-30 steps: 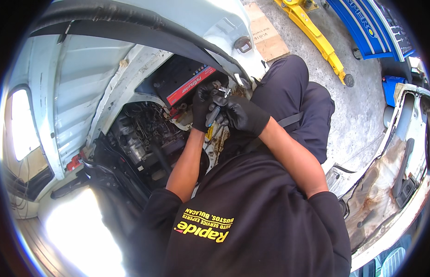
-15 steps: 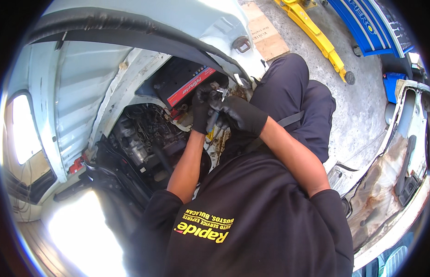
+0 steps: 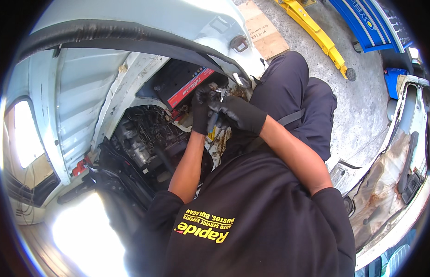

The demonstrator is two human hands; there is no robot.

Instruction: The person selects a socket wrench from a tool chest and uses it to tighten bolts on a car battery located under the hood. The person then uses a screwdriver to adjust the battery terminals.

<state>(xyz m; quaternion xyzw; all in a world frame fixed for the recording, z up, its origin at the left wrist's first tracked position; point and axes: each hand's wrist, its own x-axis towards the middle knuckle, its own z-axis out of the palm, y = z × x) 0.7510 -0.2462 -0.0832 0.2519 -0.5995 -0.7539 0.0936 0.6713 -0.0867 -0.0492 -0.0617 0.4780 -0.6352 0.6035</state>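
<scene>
Both my hands wear black gloves and meet beside the front corner of a black and red car battery [image 3: 189,87]. My right hand [image 3: 242,113] is closed around a hand tool [image 3: 213,121] with a bluish-grey handle and a shiny metal head. The handle's end sticks out below the fingers. Close against it, my left hand [image 3: 201,105] has its fingers bent together near the tool's head, at the battery's edge. Whatever lies between those fingertips is hidden by the dark glove. Red cable parts [image 3: 177,112] show just under the battery.
Left of my arms lies an open engine bay with a dirty engine [image 3: 141,143]. A white van door [image 3: 386,184] stands open at right. Beyond my knees are a yellow lift arm [image 3: 316,39], a flattened cardboard piece [image 3: 266,34] and a blue tool cart [image 3: 365,25].
The view has shifted slightly. Both hands stay at the battery's corner, and the tool in my right hand has turned only a little, if at all.
</scene>
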